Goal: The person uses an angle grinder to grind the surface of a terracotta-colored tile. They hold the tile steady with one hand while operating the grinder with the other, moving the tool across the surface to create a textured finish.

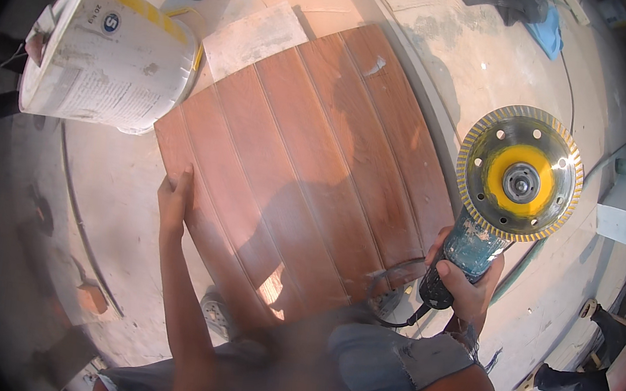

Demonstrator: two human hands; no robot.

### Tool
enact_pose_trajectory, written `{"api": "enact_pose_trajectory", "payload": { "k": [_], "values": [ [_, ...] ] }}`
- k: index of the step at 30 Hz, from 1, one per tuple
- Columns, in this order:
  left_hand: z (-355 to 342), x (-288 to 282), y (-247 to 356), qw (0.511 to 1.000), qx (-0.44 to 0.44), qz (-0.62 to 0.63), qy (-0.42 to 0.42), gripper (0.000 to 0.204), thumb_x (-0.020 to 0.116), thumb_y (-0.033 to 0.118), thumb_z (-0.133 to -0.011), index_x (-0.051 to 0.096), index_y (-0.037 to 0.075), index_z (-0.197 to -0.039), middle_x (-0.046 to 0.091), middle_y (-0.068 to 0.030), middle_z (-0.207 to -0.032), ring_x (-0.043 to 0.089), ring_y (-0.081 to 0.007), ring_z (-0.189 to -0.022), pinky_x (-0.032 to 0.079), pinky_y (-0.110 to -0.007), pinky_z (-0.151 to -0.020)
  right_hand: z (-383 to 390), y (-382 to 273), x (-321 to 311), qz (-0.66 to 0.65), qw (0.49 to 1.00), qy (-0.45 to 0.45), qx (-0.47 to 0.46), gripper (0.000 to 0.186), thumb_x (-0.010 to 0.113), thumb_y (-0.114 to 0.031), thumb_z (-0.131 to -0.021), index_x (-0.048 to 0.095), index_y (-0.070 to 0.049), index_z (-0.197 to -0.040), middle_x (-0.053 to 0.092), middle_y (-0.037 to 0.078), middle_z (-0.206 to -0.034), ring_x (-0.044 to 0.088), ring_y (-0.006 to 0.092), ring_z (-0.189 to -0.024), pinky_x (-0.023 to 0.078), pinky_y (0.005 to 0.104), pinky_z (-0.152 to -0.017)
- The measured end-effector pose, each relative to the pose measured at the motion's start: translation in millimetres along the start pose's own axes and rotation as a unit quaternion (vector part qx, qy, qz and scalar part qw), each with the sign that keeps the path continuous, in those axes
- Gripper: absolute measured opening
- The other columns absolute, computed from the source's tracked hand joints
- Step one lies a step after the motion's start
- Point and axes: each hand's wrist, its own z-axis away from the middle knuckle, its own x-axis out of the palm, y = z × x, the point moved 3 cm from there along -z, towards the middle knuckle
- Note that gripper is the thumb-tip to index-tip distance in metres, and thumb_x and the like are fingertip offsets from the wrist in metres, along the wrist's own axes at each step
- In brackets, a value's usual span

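Observation:
A large reddish-brown wood-grained panel (306, 187) with long grooves lies tilted in front of me. My left hand (176, 199) grips its left edge, thumb on the face and the fingers partly hidden at the side. My right hand (474, 290) is wrapped round the body of a worn blue-green angle grinder (469, 248), held up at the panel's right side. The grinder's cutting disc (476, 185), toothed at the rim with a yellow centre, faces me and is apart from the panel. Its black cord (417, 315) loops down by my knee.
A white bucket (124, 58) with a yellow stripe lies against the panel's far left corner. A pale board (257, 38) sits behind the panel. Dark cloth (501, 1) lies at the far right. Cables cross the dusty floor; a brown block (91, 298) rests at left.

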Motion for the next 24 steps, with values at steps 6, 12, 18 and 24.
{"api": "enact_pose_trajectory", "payload": {
  "k": [6, 12, 18, 24],
  "values": [
    [36, -28, 78, 0.927, 0.105, -0.333, 0.141, 0.078, 0.075, 0.052, -0.100, 0.057, -0.011, -0.143, 0.074, -0.0287, -0.117, 0.074, -0.0428, -0.112, 0.059, -0.049, -0.099, 4, 14, 14, -0.045, 0.999, 0.005, 0.022, 0.050, 0.087, -0.018, -0.087, 0.063, 0.004, -0.125, 0.073, 0.013, -0.103, 0.075, 0.0212, -0.084, 0.062, 0.0346, -0.074],
    [172, 92, 197, 0.864, 0.350, -0.150, -0.330, 0.059, 0.077, 0.041, -0.103, 0.066, -0.003, -0.141, 0.074, -0.0242, -0.127, 0.074, -0.0346, -0.117, 0.059, -0.043, -0.099, -2, 13, 28, -0.177, 0.981, 0.075, -0.003, 0.062, 0.085, -0.024, -0.089, 0.056, 0.004, -0.136, 0.070, 0.016, -0.107, 0.076, 0.0263, -0.090, 0.064, 0.0386, -0.079],
    [279, 200, 148, 0.772, 0.410, -0.079, -0.478, 0.103, 0.081, 0.036, -0.097, 0.022, -0.010, -0.167, 0.059, -0.0366, -0.146, 0.060, -0.0490, -0.136, 0.047, -0.051, -0.117, -6, 25, 25, -0.215, 0.968, 0.126, -0.041, 0.068, 0.087, -0.020, -0.088, 0.052, 0.003, -0.142, 0.068, 0.018, -0.110, 0.074, 0.0276, -0.092, 0.064, 0.0404, -0.080],
    [287, 234, 115, 0.824, 0.409, 0.028, -0.390, 0.080, 0.079, 0.011, -0.093, 0.034, -0.012, -0.155, 0.061, -0.0361, -0.133, 0.062, -0.0543, -0.124, 0.051, -0.055, -0.104, 4, 46, 22, -0.168, 0.975, 0.141, -0.044, 0.072, 0.087, -0.021, -0.086, 0.050, 0.004, -0.143, 0.068, 0.018, -0.112, 0.073, 0.0282, -0.089, 0.062, 0.0407, -0.079]
  ]
}}
